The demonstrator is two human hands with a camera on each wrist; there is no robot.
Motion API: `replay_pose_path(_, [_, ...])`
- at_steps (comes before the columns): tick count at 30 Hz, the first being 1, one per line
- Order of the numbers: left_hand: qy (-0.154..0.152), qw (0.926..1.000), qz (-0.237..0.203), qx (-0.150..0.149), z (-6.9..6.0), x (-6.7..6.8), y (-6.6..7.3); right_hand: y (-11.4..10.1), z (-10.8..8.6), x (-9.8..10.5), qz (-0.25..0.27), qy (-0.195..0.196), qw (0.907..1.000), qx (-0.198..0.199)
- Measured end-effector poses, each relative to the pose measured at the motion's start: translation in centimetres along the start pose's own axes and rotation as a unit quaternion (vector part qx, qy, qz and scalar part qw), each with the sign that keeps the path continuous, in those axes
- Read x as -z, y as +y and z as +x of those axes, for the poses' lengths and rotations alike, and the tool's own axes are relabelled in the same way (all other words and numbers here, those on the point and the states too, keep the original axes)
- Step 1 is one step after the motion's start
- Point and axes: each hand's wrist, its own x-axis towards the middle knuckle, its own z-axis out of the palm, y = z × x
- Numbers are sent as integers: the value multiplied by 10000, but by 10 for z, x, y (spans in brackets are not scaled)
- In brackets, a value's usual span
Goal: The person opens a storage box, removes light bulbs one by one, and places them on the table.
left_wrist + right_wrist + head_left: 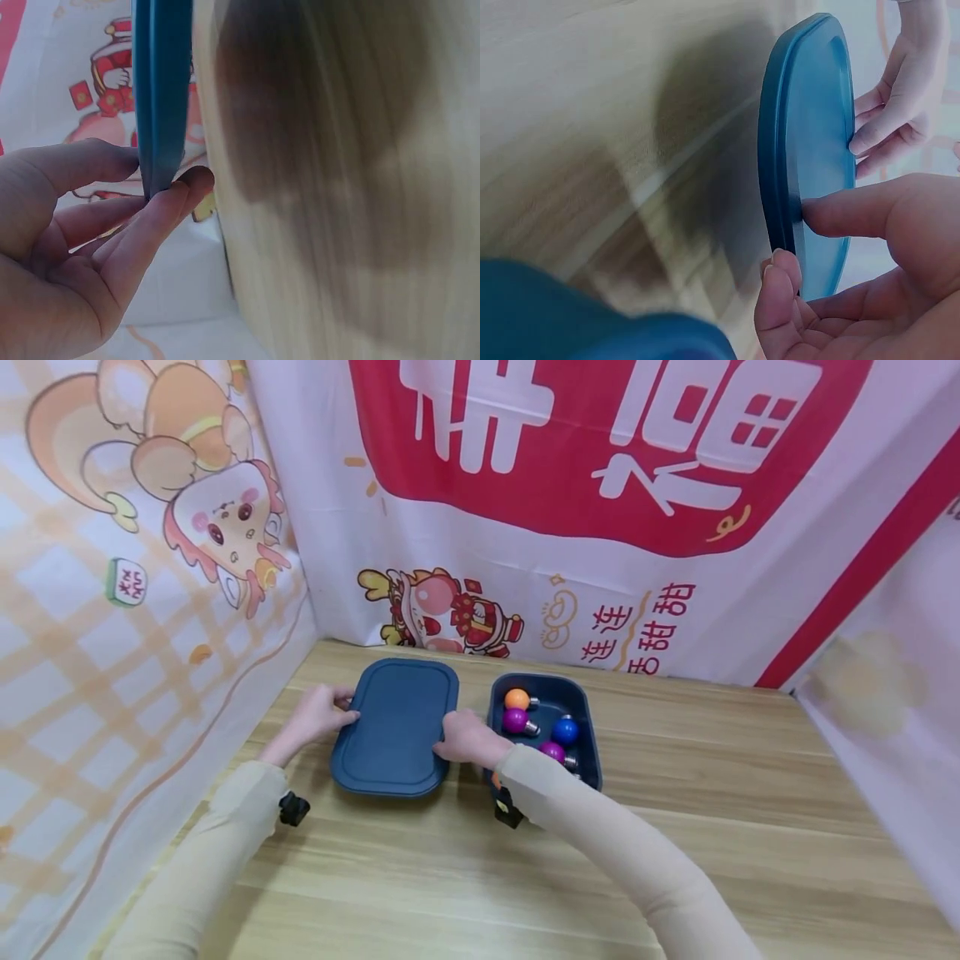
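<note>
One dark blue lid, a rounded rectangle with a raised rim, hangs just above a wood-grain table, gripped along its two long sides by a person's left hand and right hand. Both wrist views show its edge apart from the wood, with soft shadows beneath. The left hand pinches the left edge — thumb on the upper face, fingers under the rim, closed to the lid's thickness. The right hand grips the opposite edge the same way, thumb on top and fingers curled below. Just right of the lid sits an open dark blue container, partly covered by the right sleeve. Four round bulbs with metal bases are visible inside: an orange bulb, a purple bulb beside it, a blue bulb, and a second purple bulb near the sleeve. Behind the table hangs a white cloth printed with a large red shape, white characters and cartoon figures; on the left, an orange-checked cloth.
</note>
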Motion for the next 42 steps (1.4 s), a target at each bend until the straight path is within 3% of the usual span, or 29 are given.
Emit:
replay_pose_path(20, [-395, 9980, 181, 448, 14, -19, -27, -2, 28, -34, -20, 4, 9999, -131])
replay_pose_path(31, [-122, 9994, 262, 177, 11, -21, -30, -11, 36, -38, -74, -91, 9999, -23])
replay_pose_path(42, [-90, 9985, 515, 158, 13, -22, -37, -18, 39, -40, -259, -182, 9994, -165])
